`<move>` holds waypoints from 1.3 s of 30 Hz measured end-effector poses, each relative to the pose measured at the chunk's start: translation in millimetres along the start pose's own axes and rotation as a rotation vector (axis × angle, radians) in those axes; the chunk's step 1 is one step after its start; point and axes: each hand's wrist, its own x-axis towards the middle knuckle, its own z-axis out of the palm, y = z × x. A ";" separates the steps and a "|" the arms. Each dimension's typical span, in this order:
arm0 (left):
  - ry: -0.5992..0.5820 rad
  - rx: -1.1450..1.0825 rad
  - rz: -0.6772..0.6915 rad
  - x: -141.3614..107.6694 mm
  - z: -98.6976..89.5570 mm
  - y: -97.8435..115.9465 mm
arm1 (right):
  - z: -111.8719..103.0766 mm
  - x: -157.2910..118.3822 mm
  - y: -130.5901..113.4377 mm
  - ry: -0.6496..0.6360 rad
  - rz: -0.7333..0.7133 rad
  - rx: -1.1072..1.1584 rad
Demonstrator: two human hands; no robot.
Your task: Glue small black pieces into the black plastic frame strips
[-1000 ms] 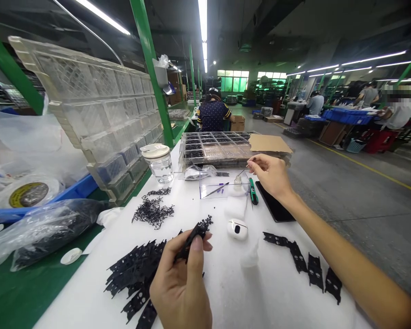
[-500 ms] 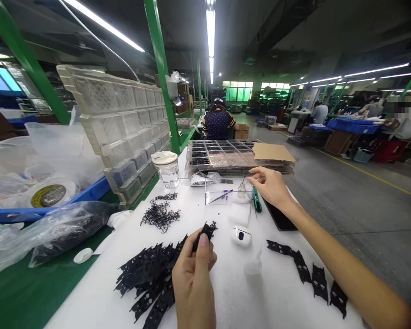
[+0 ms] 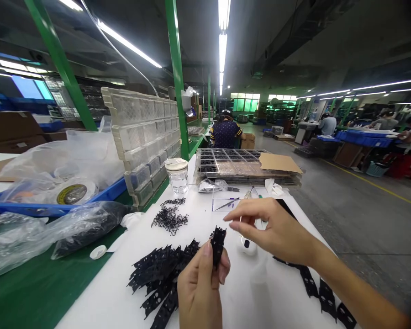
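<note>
I see my left hand (image 3: 200, 288) pinching a small black plastic part (image 3: 218, 244) upright between thumb and fingers, its top edge standing clear above the fingertips. My right hand (image 3: 277, 230) hovers just beyond it, thumb and forefinger drawn together near the part's upper corner; whether they grip anything, I cannot tell. A heap of black parts (image 3: 160, 274) lies just left of my left fingers.
</note>
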 end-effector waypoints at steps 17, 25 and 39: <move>-0.027 0.135 0.106 -10.2 -0.4 -4.2 | 13.8 -3.6 -10.4 -0.114 -0.006 0.179; 0.015 0.168 0.142 -8.4 1.7 -0.8 | 10.9 -3.4 -13.1 -0.146 0.007 0.187; 0.243 0.541 0.619 -19.5 9.1 -4.5 | 14.2 -7.5 -13.5 -0.091 0.169 0.175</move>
